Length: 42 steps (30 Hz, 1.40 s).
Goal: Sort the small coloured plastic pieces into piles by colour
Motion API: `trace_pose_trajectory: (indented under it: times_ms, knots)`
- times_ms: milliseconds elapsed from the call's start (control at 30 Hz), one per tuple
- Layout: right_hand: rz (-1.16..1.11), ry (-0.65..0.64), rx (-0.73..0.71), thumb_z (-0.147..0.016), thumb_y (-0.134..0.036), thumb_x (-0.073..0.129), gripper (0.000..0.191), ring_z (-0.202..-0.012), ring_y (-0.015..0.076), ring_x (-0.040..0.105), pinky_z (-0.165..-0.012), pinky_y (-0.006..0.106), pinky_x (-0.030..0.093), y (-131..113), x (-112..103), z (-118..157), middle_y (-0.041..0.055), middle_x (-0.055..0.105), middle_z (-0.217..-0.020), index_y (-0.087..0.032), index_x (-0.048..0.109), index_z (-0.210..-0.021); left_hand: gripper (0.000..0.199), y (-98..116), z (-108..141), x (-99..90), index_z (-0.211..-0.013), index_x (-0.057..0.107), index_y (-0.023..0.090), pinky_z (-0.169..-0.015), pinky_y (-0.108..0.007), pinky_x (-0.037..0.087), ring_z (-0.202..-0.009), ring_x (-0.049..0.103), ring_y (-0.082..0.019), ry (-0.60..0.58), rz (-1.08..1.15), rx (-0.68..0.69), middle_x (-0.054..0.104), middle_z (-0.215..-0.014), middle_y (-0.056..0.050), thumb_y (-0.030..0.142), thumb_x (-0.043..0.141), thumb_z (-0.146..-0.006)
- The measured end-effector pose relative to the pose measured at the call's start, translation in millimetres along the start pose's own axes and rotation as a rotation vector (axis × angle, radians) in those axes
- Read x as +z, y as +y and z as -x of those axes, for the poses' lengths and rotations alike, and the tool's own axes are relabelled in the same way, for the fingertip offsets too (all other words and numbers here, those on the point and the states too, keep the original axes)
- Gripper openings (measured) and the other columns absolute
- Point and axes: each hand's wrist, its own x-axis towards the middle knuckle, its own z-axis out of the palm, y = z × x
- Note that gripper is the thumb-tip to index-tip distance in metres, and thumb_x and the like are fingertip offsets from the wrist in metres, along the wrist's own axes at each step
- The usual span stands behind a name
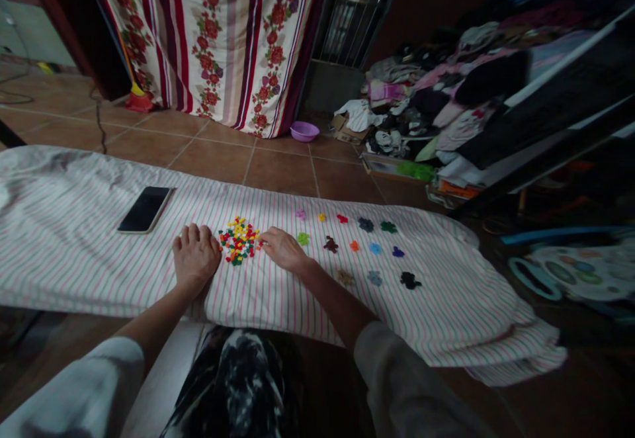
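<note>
Nearest are a lap in black-and-white patterned clothing [243,378] and two forearms reaching over a table [461,319] covered with a striped cloth. On its near part lie small clusters: tan [344,277], grey-blue [374,278] and black [409,280]. Beyond them, left to right, are lime green [303,238], brown [331,244], orange [354,246], light blue [376,249] and dark blue [397,251]. To their left is a loose pile of small mixed pieces [241,241], red, yellow, green, white and orange. The left hand [197,253] lies palm down at the pile's left edge, its grip flat, fingers slightly apart. The right hand [282,247] is at the right edge, its fingertips brought near each other by a few pieces; whether its grip is closed on one cannot be told. A dark-screened phone [145,210] lies left of the left hand. The farthest row runs pink [300,214], yellow [322,217], red [342,219], dark grey [366,225] and dark green [388,227]. Past the table, on the tiled floor [282,167], are a purple basin [304,131], a heap of clothes [446,87] with one pale piece bearing a pink bow, and a floral curtain [218,41].
</note>
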Motion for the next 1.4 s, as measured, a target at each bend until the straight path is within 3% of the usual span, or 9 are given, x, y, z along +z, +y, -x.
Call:
trace_pose_trajectory:
  times_ms: [300,433,567,733,900,1400]
  knots:
    - [-0.137,0.147,0.057,-0.082,-0.007,0.055,0.014,-0.079,0.0135,0.057,-0.075,0.024,0.044,12,-6,5,0.003,0.061,-0.088,-0.017,0.063,-0.089,0.038,2,1,-4.5,-0.105,0.056,0.014,-0.093,-0.042,0.035,-0.12,0.048,-0.031,-0.008,0.005,0.015,0.058,-0.119,-0.017,0.032,0.025,-0.094]
    - [-0.135,0.306,0.146,-0.081,-0.009,0.054,0.014,-0.076,0.0128,0.057,-0.072,0.023,0.043,42,-29,14,0.0015,0.063,-0.084,-0.019,0.062,-0.087,0.038,2,0,-6.5,-0.105,0.056,0.014,-0.093,-0.042,0.035,-0.119,0.048,-0.031,-0.027,0.004,0.012,0.058,-0.117,-0.017,0.031,0.024,-0.094]
    - [0.005,0.42,0.4,-0.084,-0.013,0.053,0.017,-0.081,0.0153,0.061,-0.074,0.024,0.043,88,-60,26,0.0028,0.068,-0.088,-0.019,0.065,-0.094,0.038,3,0,-6.9,-0.106,0.056,0.014,-0.095,-0.042,0.034,-0.122,0.046,-0.032,-0.044,0.013,0.007,0.056,-0.123,-0.018,0.031,0.025,-0.093]
    - [0.224,0.35,0.713,-0.088,-0.017,0.051,0.021,-0.088,0.0192,0.063,-0.076,0.027,0.043,141,-89,43,0.0078,0.071,-0.097,-0.019,0.069,-0.099,0.038,3,0,-5.8,-0.107,0.057,0.014,-0.096,-0.043,0.034,-0.124,0.046,-0.032,-0.035,0.036,0.006,0.056,-0.125,-0.019,0.032,0.026,-0.093]
    - [0.227,0.293,0.814,-0.089,-0.018,0.05,0.024,-0.093,0.0187,0.064,-0.077,0.026,0.043,170,-91,49,0.0084,0.072,-0.099,-0.02,0.07,-0.102,0.037,3,0,-6.7,-0.108,0.057,0.014,-0.095,-0.043,0.035,-0.122,0.047,-0.032,-0.029,0.019,0.009,0.057,-0.123,-0.018,0.031,0.029,-0.092]
    - [0.219,0.235,0.816,-0.089,-0.018,0.046,0.03,-0.096,0.0234,0.066,-0.082,0.031,0.047,182,-79,43,0.0116,0.072,-0.103,-0.019,0.074,-0.102,0.038,4,-1,-6.6,-0.111,0.056,0.015,-0.098,-0.043,0.034,-0.123,0.046,-0.031,-0.052,-0.004,-0.003,0.055,-0.129,-0.017,0.032,0.027,-0.093]
